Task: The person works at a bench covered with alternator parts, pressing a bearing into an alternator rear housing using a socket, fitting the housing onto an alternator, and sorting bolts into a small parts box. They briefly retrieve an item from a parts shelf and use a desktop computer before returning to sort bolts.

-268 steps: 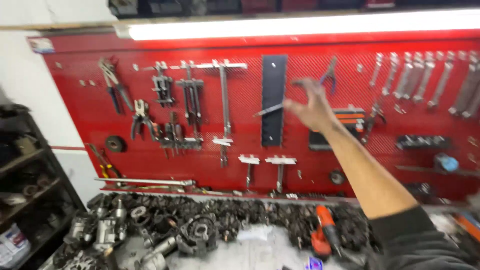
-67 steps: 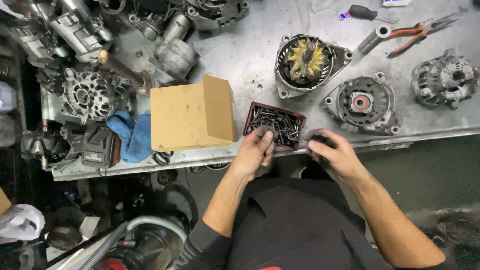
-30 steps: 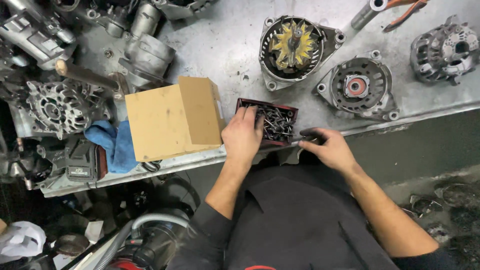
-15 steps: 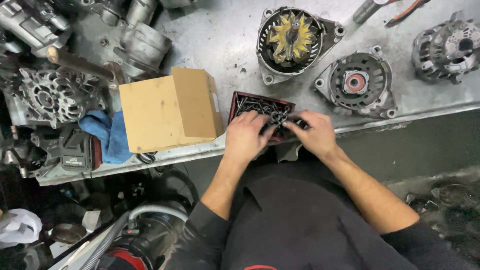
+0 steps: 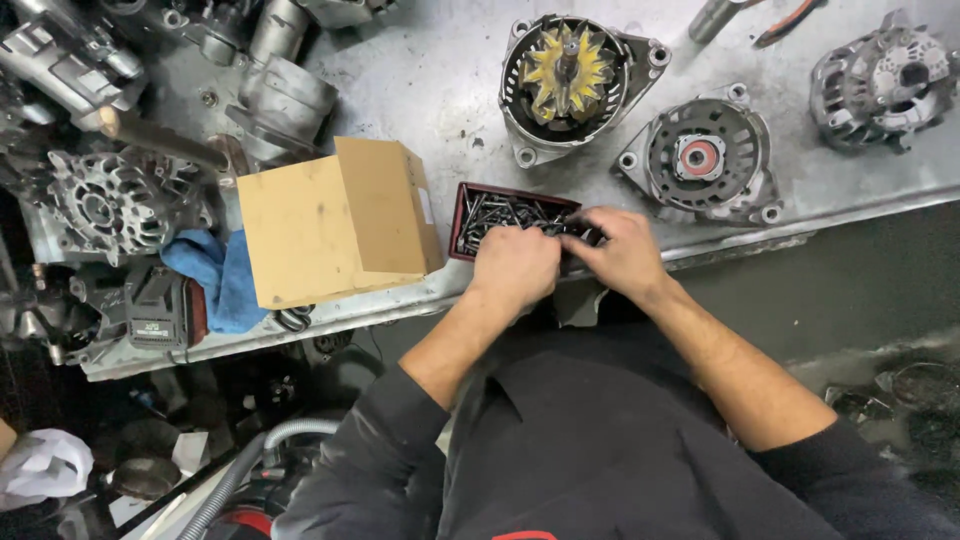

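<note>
Your left hand [image 5: 515,265] and right hand [image 5: 622,252] are both over the small dark-red tray [image 5: 470,205], which sits at the near edge of the desk [image 5: 420,80], just right of the cardboard box [image 5: 335,220]. The tray is full of dark screws and bolts [image 5: 505,212].

Left hand: fingers curled down into the tray's near-right part, knuckles up. Whether they pinch a piece cannot be told; the back of the hand hides the tips. Right hand: fingers bent toward the left hand, touching or nearly touching it at the tray's right end; something dark shows at its fingertips, but its kind is not clear. Neither hand is slack.

Notes for picking well, as judgement only:
- The tray lies close to the desk's near edge. Press down, not toward yourself, or it may slide off.
- Steady the tray wall with one hand and sort with the other; two hands digging together will scatter small pieces.
- Lift one fastener clear before comparing it; the heap hides lengths and heads.

Beyond the tray, toward the far edge: an open alternator housing with a yellow rotor [image 5: 570,80], and right of it a round end cover with a red centre [image 5: 705,160]. A blue rag [image 5: 215,275] lies left of the box.
</note>
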